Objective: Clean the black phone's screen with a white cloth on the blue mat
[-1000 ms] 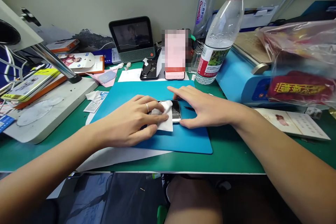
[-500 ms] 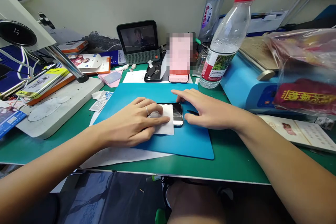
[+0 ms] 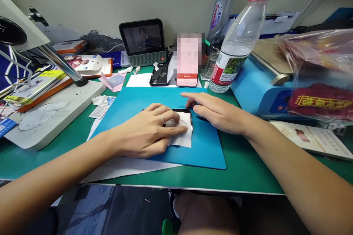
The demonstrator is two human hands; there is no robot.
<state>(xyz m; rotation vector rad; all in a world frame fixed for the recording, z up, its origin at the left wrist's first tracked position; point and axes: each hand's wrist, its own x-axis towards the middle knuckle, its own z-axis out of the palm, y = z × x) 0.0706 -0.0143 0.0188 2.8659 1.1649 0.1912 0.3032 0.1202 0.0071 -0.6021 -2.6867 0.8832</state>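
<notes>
A dark phone (image 3: pixel 184 111) lies flat on a blue mat (image 3: pixel 204 147), mostly covered by a white wipe (image 3: pixel 183 129). My left hand (image 3: pixel 149 132), with a ring on one finger, presses the wipe onto the phone with its fingers together. My right hand (image 3: pixel 215 113) rests at the phone's right end, fingers spread and flat on the mat, steadying the phone's edge.
A clear water bottle with a red cap (image 3: pixel 239 40) stands behind the mat. A small screen device (image 3: pixel 142 42), a standing pink phone (image 3: pixel 188 60) and a black phone (image 3: pixel 160 74) sit at the back. A lamp base (image 3: pixel 52 114) is at left, a blue machine (image 3: pixel 259 84) at right.
My left hand has slid the wipe rightward along the phone, now covering nearly all of its screen. The right hand has stayed at the phone's right end.
</notes>
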